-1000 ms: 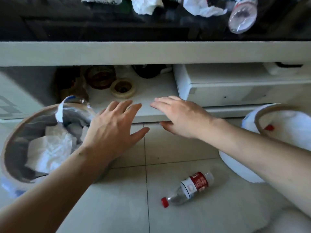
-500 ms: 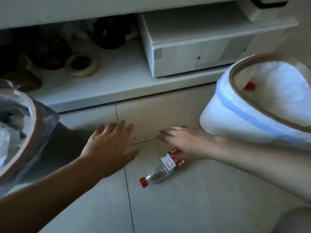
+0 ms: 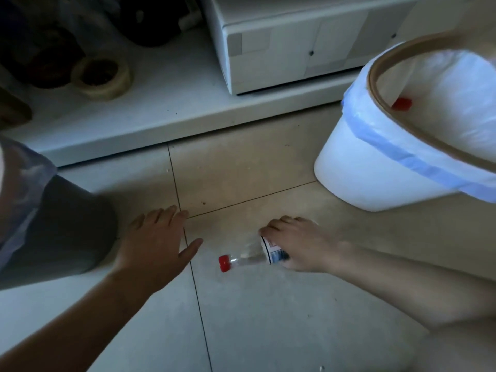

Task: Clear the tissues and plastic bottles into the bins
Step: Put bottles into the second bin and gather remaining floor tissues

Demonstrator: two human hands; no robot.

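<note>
**A:** Your right hand [image 3: 300, 244] came first in the head view. Its fingers were curled over the labelled end of the clear plastic bottle with the red cap [image 3: 248, 257], so I read it as gripping the body. The bottle lay on its side on the pale tiled floor [image 3: 268, 318].

**B:** And which way did it lie from your hands?

**A:** Its long axis ran roughly left to right, tilted a little. The cap pointed toward your left hand [image 3: 158, 248] and the base sat under your right palm. The right hand was on it. The left was only near the cap, not touching.

**B:** What was your left hand doing?

**A:** It was flat and spread, fingers straight, holding nothing, just beside the dark grey bin with the clear liner [image 3: 53, 224].

**B:** So where should the bottle have gone?

**A:** I judged the white bin with the blue-edged liner and tan rim [image 3: 375, 167] the likelier target. It stood up and to the right of your right hand, and something red showed inside it. You would have needed to lift clear of that rim.
</note>
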